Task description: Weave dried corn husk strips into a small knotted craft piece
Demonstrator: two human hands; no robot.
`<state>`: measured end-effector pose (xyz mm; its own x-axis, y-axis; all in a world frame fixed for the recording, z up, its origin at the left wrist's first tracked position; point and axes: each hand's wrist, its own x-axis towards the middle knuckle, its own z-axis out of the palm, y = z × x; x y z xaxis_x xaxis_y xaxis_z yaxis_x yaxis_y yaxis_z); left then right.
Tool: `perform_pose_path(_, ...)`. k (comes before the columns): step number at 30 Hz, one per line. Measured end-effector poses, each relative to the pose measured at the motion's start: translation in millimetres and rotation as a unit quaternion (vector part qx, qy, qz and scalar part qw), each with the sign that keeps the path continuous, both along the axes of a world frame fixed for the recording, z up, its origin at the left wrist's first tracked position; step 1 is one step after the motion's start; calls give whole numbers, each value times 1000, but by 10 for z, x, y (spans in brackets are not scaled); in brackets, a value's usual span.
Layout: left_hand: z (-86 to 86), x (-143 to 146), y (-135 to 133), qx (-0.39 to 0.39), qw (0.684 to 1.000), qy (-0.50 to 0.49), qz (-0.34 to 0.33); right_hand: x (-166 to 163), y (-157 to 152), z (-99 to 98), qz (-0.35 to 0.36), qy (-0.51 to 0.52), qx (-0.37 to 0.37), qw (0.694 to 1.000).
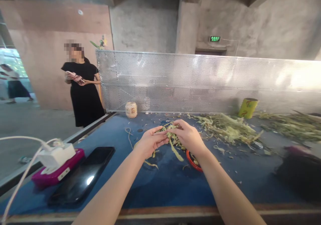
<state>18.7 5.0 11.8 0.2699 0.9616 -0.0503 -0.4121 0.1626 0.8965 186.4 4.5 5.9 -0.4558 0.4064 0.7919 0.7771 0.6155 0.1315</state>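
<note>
Over the blue tabletop, my left hand [151, 142] and my right hand [187, 136] meet with their fingertips close together. Between them is a thin pale-green plant strip [176, 151], one flat end of which hangs down toward me. My left fingers are bent around the strip, while the right thumb and fingers pinch it; the exact contact is partly hidden. Small plant scraps [180, 144] lie behind and under the hands. A red-orange bowl [193, 164] sits beneath my right wrist, mostly covered by it, with pale bits inside.
At right lie heaps of pale-green plant matter [228, 128] and a yellow-green can [248, 108]. A cream jar [131, 109] stands by the perforated metal screen [160, 81]. At left are a black phone [84, 175] and a purple power strip [72, 163]. A person [84, 74] stands beyond.
</note>
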Motion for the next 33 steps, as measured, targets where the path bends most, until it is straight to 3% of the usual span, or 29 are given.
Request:
perform_pose_path(8, -60, -6, 28, -2, 1000, -17, 6, 2, -10, 9, -44, -55, 47, 996)
perform_pose_path(15, -58, 11, 26, -3, 1000, -2, 22, -61, -31, -4, -26, -46, 13, 999)
perform_pose_path(18, -26, 7, 19, 8, 999, -1, 38, -72, -66, 39, 2, 1, -29, 1000)
perform_pose_path(21, 24, 2, 3, 19, 997, -13, 70, -42, -74, 76, 1, 151, -82, 985)
perform_pose_path(24, 60, 6, -6, 40, 994, -21, 97, -28, -32, 55, 12, 252, -217, 943)
perform_pose_path(27, 56, 14, 4, 59, 992, -25, 111, -88, 23, -19, 56, 240, -353, 902)
perform_pose_path(33, -24, 33, 35, 133, 986, 21, 96, -235, 75, -97, 78, 282, -373, 880)
